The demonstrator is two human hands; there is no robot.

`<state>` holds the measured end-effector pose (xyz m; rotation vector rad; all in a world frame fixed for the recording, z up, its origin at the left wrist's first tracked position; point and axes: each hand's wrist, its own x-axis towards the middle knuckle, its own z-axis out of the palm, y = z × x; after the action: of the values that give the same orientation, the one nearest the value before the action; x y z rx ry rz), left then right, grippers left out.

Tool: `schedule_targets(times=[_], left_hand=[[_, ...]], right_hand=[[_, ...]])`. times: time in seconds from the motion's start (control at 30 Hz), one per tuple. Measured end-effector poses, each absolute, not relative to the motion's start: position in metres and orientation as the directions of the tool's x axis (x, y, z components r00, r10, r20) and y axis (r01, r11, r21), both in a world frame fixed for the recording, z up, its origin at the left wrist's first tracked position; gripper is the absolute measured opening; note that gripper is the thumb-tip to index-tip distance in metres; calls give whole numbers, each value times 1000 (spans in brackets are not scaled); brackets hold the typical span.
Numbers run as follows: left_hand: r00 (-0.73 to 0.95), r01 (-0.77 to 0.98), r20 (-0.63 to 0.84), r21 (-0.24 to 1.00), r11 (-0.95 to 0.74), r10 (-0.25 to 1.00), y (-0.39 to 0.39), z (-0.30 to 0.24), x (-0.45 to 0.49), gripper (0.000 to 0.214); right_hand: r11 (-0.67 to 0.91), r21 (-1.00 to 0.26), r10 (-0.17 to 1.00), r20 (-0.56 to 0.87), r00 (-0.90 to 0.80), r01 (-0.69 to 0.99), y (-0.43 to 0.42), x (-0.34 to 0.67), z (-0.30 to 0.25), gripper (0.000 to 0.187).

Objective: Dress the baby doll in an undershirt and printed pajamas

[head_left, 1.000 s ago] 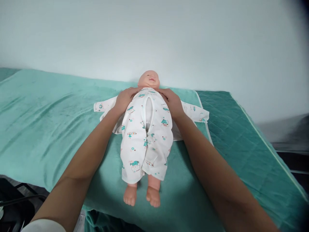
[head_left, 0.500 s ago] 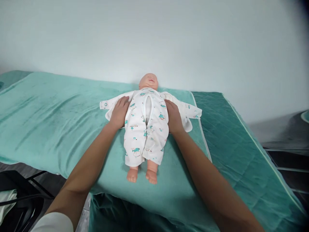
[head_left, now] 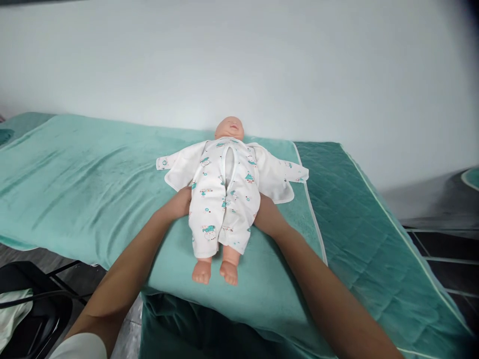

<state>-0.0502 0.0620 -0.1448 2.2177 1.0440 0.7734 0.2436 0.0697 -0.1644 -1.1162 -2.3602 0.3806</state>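
Note:
A baby doll [head_left: 229, 130] lies on its back, its head toward the wall and its bare feet toward me. It wears a white printed romper [head_left: 207, 209] with a slit at the front. A white jacket [head_left: 275, 174] is spread on both sides, sleeves stretched outward. My left hand [head_left: 182, 201] is against the doll's hip on the left, its fingers tucked out of sight beneath. At the opposite hip, my right hand [head_left: 267, 215] reaches under the romper, and its fingers are hidden too.
The doll rests on a light green blanket [head_left: 112, 199] over a bed. A darker quilted cover [head_left: 359, 239] shows at the right. A white wall [head_left: 239, 60] stands behind. At lower left is a black chair [head_left: 48, 314] with a pale cloth [head_left: 15, 311] on it.
Both my hands have slid down from the doll's sides at chest level to its hips, and their fingers have gone underneath. The jacket's side panels are now uncovered.

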Motion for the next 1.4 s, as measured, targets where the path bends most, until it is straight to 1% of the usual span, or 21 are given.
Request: schedule_targets(times=[0.07,0.13,0.17,0.2,0.3,0.37,0.43,0.5,0.57,0.7,0.77,0.83,0.9,0.97,1.07,1.13,1.17,1.23,1.3,1.33,1.4], left_hand=[[467,488,241,732,-475,851,61,-142,-49,35],[402,518,261,726,-453,878,61,-142,-48,32],[387,530,272,716,-454,881,61,-143,-48,31],[387,537,280,706,-461,879,61,-144,-48,30],[412,564,279,669,-484,867,61,-148,-50,27],[434,603,275,618,-504,858,60,-149,-52,27],[446,659,273,545,-519,852,59,-150,-55,29],[445,700,275,486,-523,852,59,-150,-57,30],[430,721,279,466,-513,859,59,-150,-58,29],[345,765,315,451,-459,884,59,-150,-58,21],[305,798,332,423,-430,893,58,-149,-57,19],[279,822,314,410,-395,907,57,-148,-57,18],[246,827,274,441,-349,930,56,-146,-57,19],[215,808,241,500,-311,946,55,-144,-56,20],[187,769,238,568,-292,953,53,-142,-55,22],[157,761,252,586,-280,955,52,-140,-54,22],[133,760,263,592,-269,956,52,-139,-54,23],[74,751,292,612,-246,953,52,-137,-53,25],[-16,714,331,665,-222,943,54,-137,-51,27],[-70,674,347,708,-212,935,57,-138,-50,27],[-173,546,351,812,-207,920,66,-139,-47,29]], right_hand=[[609,-406,792,261,-553,681,69,244,-162,26],[617,-376,783,212,-584,691,69,245,-160,23],[630,-391,771,209,-601,671,69,245,-159,22],[641,-431,759,228,-610,635,69,246,-157,22],[637,-612,741,319,-590,469,67,248,-153,18],[603,-681,751,309,-583,416,66,248,-149,16],[570,-688,767,248,-592,450,64,247,-146,14],[550,-658,783,192,-591,515,64,248,-142,13],[541,-607,803,169,-571,582,63,250,-139,14],[502,-453,863,209,-459,737,65,260,-130,22],[456,-375,890,184,-417,807,65,265,-127,28],[420,-288,907,131,-399,861,65,267,-125,32],[409,-191,913,90,-399,892,65,266,-124,33],[415,-119,910,52,-411,902,64,263,-124,33],[417,-92,909,19,-417,904,64,260,-126,33],[399,-139,917,57,-395,907,64,261,-128,31],[387,-187,922,101,-374,903,64,261,-130,31],[382,-335,920,228,-320,861,65,263,-134,27],[383,-520,912,346,-221,764,67,262,-138,22],[375,-611,911,381,-156,697,69,260,-141,20],[344,-758,918,395,-29,554,76,253,-145,19]])
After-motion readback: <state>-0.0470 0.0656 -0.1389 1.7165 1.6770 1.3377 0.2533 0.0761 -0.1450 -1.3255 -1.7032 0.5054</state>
